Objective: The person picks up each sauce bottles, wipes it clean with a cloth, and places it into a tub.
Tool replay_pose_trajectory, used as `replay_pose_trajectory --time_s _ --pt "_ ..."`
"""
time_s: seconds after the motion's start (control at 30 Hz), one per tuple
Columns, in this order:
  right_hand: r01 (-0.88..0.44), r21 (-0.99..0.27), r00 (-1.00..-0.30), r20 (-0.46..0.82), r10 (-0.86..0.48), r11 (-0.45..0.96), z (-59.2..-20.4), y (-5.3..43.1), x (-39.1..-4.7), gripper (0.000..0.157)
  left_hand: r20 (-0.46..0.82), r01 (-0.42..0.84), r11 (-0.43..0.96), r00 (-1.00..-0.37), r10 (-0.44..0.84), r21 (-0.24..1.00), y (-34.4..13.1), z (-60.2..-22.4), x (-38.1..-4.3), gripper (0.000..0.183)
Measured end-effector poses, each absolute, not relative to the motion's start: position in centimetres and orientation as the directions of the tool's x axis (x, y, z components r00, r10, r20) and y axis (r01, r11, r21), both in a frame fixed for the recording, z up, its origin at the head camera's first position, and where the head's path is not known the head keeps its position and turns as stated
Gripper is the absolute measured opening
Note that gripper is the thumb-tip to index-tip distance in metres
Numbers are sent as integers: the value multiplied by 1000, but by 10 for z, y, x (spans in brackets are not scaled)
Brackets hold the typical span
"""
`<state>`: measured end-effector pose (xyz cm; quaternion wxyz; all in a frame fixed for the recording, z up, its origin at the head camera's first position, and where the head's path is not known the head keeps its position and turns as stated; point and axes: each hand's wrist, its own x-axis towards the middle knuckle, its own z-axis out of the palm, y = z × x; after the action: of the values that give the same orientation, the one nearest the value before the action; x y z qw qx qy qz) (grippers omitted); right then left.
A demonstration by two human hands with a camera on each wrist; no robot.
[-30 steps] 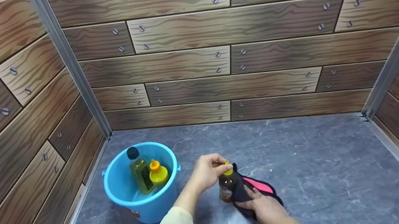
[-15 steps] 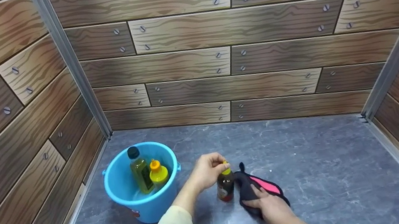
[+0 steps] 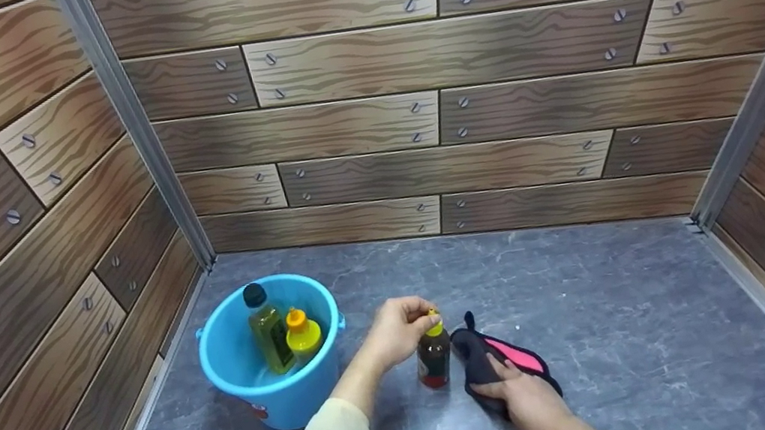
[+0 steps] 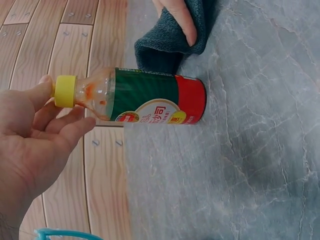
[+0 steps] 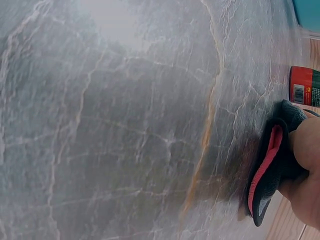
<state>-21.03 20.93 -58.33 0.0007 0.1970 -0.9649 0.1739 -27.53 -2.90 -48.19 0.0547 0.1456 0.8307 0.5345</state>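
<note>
A sauce bottle (image 3: 435,364) with a yellow cap (image 4: 65,91) and a green and red label (image 4: 150,97) stands upright on the grey marbled surface. My left hand (image 3: 394,331) pinches the cap between thumb and fingers. Just right of the bottle, my right hand (image 3: 530,399) grips a folded dark cloth (image 3: 479,361) with a pink inner side and a small hanging loop. In the right wrist view the cloth (image 5: 265,175) bunches under the fingers, with the bottle's red base close beyond it. A narrow gap separates cloth and bottle.
Left of my left arm stands a light blue bucket (image 3: 290,407). Inside it are a dark-capped green bottle (image 3: 270,334) and a yellow squeeze bottle (image 3: 304,338) with an orange top. Wood-patterned walls (image 3: 354,124) enclose the surface at the back and both sides.
My right hand and the cloth have moved from against the bottle to a little right of it. The left hand has stayed on the cap, while the bottle's label has turned slightly.
</note>
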Motion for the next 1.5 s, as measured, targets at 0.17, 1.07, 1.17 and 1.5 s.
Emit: replay_pose_trajectory --time_s 0.17,1.07,1.17,1.5 --pt "-383 -330 -923 94 -373 863 -585 210 -210 53 116 194 412 -972 206 890 -26 -484 -270 12" --pt "-362 -380 -932 145 -332 851 -590 212 -209 57 149 218 384 -968 202 897 -21 -486 -271 10" --pt "-361 -413 -931 210 -298 836 -588 213 -207 57 148 218 371 -967 207 903 -21 -487 -271 10" --pt "-466 -398 -850 448 -276 790 -569 217 -214 65 152 216 341 -967 206 915 -21 -488 -272 10"
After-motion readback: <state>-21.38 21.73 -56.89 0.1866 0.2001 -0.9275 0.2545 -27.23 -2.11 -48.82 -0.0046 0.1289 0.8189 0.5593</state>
